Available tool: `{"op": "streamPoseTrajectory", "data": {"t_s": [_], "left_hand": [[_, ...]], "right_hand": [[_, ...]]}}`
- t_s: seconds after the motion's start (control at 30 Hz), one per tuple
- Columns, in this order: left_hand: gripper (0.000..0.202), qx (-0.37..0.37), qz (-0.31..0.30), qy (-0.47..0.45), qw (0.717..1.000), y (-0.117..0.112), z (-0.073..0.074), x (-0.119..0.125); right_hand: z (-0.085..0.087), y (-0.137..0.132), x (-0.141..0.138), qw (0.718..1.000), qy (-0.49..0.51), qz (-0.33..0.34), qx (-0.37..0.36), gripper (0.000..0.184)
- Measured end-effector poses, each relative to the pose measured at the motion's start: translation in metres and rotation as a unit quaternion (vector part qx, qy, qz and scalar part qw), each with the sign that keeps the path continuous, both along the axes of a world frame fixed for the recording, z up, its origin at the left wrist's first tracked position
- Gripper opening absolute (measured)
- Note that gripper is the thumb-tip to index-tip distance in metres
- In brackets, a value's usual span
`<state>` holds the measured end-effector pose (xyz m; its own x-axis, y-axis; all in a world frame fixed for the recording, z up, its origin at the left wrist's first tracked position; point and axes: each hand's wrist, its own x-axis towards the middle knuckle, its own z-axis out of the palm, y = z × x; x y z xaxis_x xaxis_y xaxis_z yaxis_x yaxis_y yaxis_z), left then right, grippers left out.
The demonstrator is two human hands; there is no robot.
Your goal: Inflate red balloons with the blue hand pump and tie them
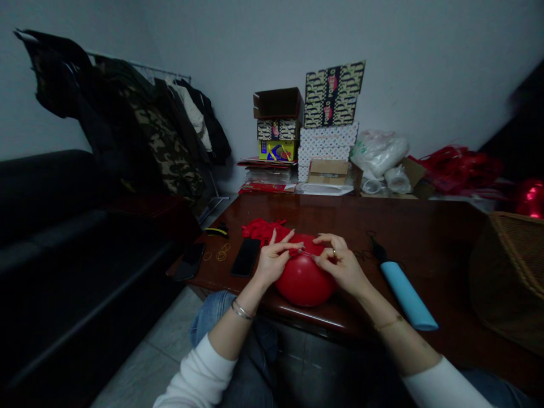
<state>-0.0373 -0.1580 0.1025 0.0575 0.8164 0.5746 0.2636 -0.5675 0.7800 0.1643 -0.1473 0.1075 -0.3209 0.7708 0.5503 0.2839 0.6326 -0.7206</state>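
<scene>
An inflated red balloon (303,281) rests at the near edge of the dark wooden table (416,226). My left hand (275,258) pinches the balloon's neck from the left, fingers closed on it with two fingers raised. From the right, my right hand (339,262) pinches the same neck, and a thin stretched band or strip runs between the two hands. A pile of flat red balloons (262,229) lies just behind my hands.
A blue cylinder pump (407,294) lies to the right. Two black phones (246,256) (190,260) and rubber bands (222,253) lie to the left. Stacked boxes (327,124) and plastic bags (379,152) stand at the back, a wicker basket (510,272) at right, a black sofa (51,226) at left.
</scene>
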Motion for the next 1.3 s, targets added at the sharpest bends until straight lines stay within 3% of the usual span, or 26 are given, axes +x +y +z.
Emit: {"op": "streamPoseTrajectory", "data": {"t_s": [0.13,0.17,0.23,0.33,0.47,0.63,0.87,1.13,1.3], "left_hand": [[0.023,0.014,0.049,0.0,0.999,0.004,-0.006,0.007],[0.023,0.019,0.057,0.0,0.998,0.004,-0.006,0.008],[0.024,0.026,0.07,-0.002,0.997,0.002,-0.007,0.013],[0.025,0.033,0.088,0.0,0.996,-0.002,-0.006,0.018],[0.024,0.045,0.113,0.004,0.993,-0.008,-0.006,0.021],[0.015,0.018,0.127,-0.03,0.991,-0.01,-0.004,0.02],[0.007,-0.019,0.088,-0.075,0.993,-0.005,-0.004,0.016],[0.013,0.035,0.084,0.087,0.992,-0.014,-0.003,0.019],[0.009,0.001,0.098,0.005,0.995,-0.007,-0.005,0.013]], "right_hand": [[0.006,-0.006,-0.01,0.997,0.05,0.051,-0.03,0.015],[0.007,-0.007,-0.014,0.997,0.06,0.047,-0.021,0.018],[0.009,-0.008,-0.025,0.996,0.083,0.0,0.021,0.027],[0.007,-0.007,-0.044,0.981,0.128,-0.123,0.083,0.028],[0.004,-0.002,-0.063,0.95,0.214,-0.224,0.048,0.028],[0.001,0.005,-0.061,0.961,0.208,-0.176,-0.041,0.03],[-0.006,0.012,-0.052,0.963,0.215,-0.148,-0.066,0.029],[-0.009,0.012,-0.062,0.935,0.247,-0.255,0.019,0.026],[-0.009,0.013,-0.058,0.969,0.153,-0.192,-0.017,0.026]]}}
